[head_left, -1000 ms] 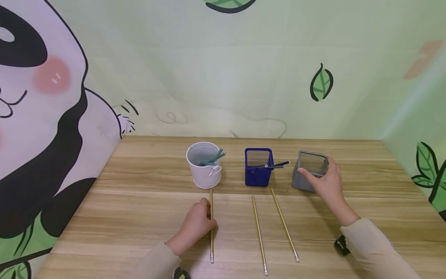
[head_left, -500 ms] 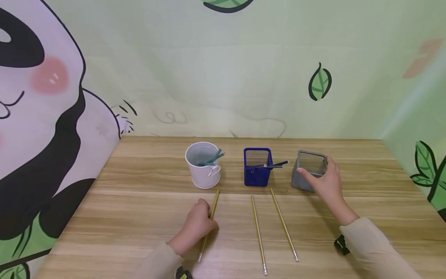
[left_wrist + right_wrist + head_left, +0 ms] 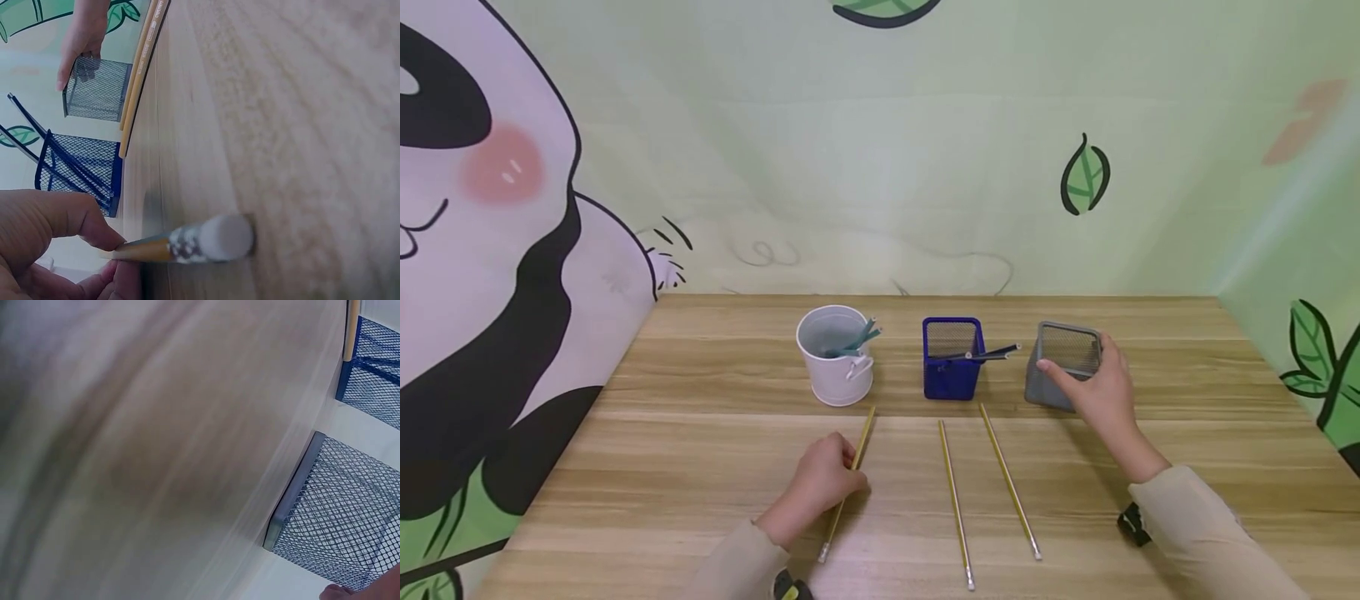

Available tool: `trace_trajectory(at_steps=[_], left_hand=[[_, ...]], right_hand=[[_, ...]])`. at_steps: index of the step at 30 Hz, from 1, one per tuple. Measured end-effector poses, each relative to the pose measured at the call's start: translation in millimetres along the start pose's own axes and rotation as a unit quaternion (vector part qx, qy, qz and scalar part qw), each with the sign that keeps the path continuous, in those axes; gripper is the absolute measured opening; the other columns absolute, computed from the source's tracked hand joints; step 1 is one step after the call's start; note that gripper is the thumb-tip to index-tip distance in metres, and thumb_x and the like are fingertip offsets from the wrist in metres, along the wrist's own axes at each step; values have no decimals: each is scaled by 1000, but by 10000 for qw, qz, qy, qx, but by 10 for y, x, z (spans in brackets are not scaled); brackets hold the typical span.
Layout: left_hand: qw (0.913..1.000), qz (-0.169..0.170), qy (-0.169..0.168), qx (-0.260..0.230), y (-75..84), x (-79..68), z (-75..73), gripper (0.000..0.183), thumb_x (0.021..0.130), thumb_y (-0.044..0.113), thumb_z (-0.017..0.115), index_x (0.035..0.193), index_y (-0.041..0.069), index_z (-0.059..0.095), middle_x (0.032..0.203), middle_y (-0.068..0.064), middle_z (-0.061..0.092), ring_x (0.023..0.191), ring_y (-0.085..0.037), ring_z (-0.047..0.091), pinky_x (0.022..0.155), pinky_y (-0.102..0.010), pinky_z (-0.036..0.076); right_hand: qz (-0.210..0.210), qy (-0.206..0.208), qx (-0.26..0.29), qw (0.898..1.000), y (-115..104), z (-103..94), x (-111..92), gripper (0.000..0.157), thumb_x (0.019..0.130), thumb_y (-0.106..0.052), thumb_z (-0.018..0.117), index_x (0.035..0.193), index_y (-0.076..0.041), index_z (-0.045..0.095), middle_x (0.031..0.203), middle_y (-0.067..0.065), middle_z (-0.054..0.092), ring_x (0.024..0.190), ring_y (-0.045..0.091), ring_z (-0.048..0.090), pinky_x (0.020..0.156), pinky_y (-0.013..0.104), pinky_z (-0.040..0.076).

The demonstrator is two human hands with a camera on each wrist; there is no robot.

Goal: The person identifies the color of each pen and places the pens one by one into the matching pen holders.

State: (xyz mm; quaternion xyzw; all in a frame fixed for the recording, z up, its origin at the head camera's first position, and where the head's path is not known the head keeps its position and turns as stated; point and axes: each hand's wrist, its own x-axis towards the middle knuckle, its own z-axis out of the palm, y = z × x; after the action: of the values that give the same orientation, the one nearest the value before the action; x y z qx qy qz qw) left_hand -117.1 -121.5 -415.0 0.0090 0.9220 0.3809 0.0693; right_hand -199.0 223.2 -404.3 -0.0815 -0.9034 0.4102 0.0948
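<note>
A yellow pencil (image 3: pixel 866 437) with a white eraser end slants across the table, and my left hand (image 3: pixel 822 477) pinches it near its middle between thumb and fingers. In the left wrist view its eraser (image 3: pixel 226 237) points toward the camera, close to the wood. My right hand (image 3: pixel 1103 393) grips the grey mesh pen holder (image 3: pixel 1051 388), thumb on the near rim and fingers at its right side. That holder stands on the table with nothing visible inside. Two more yellow pencils, a left one (image 3: pixel 956 504) and a right one (image 3: pixel 1011 483), lie between the hands.
A white bucket (image 3: pixel 841 382) with several teal pencils stands at the back, left of a blue mesh pen holder (image 3: pixel 951 382) that holds dark pencils jutting right. The wooden table (image 3: pixel 662 467) ends at a printed backdrop (image 3: pixel 880 167).
In my left hand the pencil has turned from nearly straight to slanted, its tip swinging right and its eraser end left. My right hand keeps its hold on the grey pen holder.
</note>
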Motion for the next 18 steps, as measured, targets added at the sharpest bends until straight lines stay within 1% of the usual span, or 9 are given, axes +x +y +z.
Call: trace_trajectory(at_steps=[7,11,15,18], left_hand=[[9998,35,158,-123,19,8,-34,21,63,-2,70,80,-2,57,68,-5,56,63,-16,50,55,-25,45],[9994,162,218,-193,50,15,-59,20,65,-4,68,81,-2,56,70,-6,56,63,-15,50,56,-25,45],[9990,265,247,-250,75,16,-73,18,66,-2,66,81,0,56,69,-3,54,62,-14,49,55,-24,44],[9983,409,312,-278,88,16,-77,14,68,-1,65,80,1,57,68,-2,54,61,-12,48,55,-24,43]], right_hand=[[10,-25,41,10000,2,2,0,103,80,-42,73,148,8,13,147,34,25,134,48,27,107,62,29],[22,-50,36,10000,8,2,0,103,80,-43,73,148,8,13,147,34,25,133,49,28,107,62,29],[-2,-47,46,10000,12,2,2,103,80,-42,73,148,8,13,146,34,26,133,49,28,107,62,29],[-43,-40,77,10000,10,1,5,103,80,-42,73,148,8,14,145,35,27,133,49,29,106,62,30]])
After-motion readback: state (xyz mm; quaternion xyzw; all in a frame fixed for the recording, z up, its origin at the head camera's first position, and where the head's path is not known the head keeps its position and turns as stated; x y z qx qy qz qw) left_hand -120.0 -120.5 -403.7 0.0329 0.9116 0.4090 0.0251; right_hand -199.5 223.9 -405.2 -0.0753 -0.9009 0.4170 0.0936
